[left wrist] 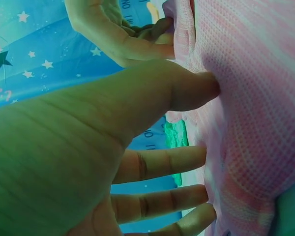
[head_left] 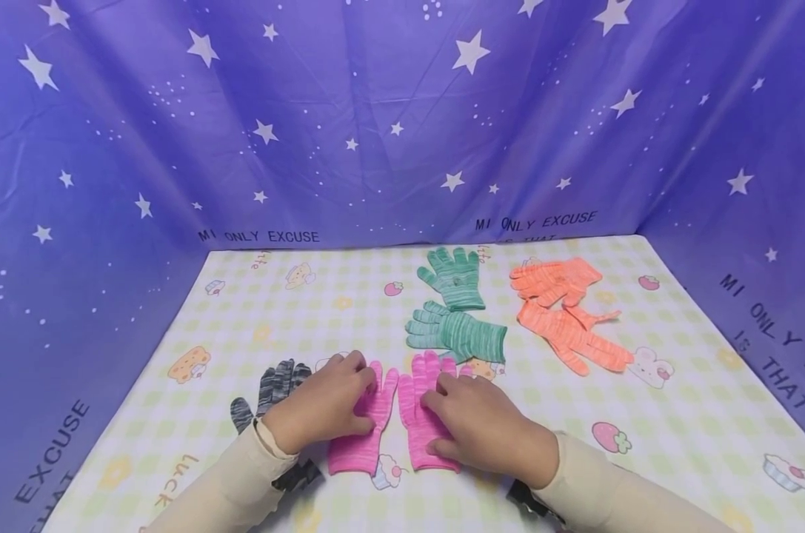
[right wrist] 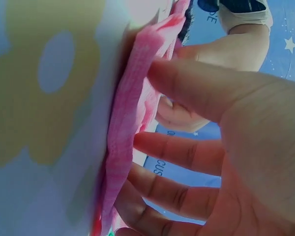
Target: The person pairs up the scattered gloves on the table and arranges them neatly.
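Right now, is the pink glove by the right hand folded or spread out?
Spread out: the pink glove lies full length, tips showing beyond the right hand, cuff showing nearer.

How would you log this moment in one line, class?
left hand: touches left pink glove; right hand: touches right pink glove; green gloves: farther back; orange gloves: right of green; black-gray glove: partly hidden

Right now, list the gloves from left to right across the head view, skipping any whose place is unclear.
Dark gray glove, left pink glove, right pink glove, orange gloves.
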`<state>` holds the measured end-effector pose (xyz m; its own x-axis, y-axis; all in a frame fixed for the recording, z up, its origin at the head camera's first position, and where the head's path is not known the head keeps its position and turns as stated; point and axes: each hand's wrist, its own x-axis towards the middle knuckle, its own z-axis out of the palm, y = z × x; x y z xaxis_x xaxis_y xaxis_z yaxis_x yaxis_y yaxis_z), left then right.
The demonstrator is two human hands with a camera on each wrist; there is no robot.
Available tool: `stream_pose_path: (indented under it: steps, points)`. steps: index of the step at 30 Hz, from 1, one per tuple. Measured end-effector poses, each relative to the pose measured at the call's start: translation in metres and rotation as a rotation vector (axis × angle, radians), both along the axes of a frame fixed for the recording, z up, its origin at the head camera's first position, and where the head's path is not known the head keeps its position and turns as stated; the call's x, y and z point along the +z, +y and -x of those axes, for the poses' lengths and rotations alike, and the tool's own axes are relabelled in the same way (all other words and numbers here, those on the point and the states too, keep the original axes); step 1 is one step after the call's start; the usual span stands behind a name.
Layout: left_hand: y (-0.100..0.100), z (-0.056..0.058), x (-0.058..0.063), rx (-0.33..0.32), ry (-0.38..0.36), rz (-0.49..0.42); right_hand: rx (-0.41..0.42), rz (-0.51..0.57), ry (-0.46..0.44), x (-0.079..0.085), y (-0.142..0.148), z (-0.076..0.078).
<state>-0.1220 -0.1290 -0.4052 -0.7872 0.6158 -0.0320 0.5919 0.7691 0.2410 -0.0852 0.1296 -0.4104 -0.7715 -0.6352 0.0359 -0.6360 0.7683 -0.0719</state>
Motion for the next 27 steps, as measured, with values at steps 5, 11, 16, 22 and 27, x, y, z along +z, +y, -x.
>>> stream_pose_path:
  steps: [5,11,16,22,27]
  points:
    - [-0.001,-0.001,-0.001,-0.018,0.013,0.007,-0.008,0.019,-0.002,0.001,0.000,-0.001]
    - [-0.002,0.001,-0.001,-0.028,0.006,-0.008,-0.005,0.030,0.003,0.003,0.002,0.000]
    - [-0.008,0.005,0.005,-0.005,0.000,-0.026,0.012,0.098,0.021,0.005,0.001,0.000]
    - [-0.023,0.011,0.012,0.071,0.023,-0.069,0.038,0.134,-0.024,0.001,-0.001,0.004]
    - [-0.039,0.017,0.015,0.132,0.081,-0.135,0.050,0.128,-0.019,-0.002,0.001,0.010]
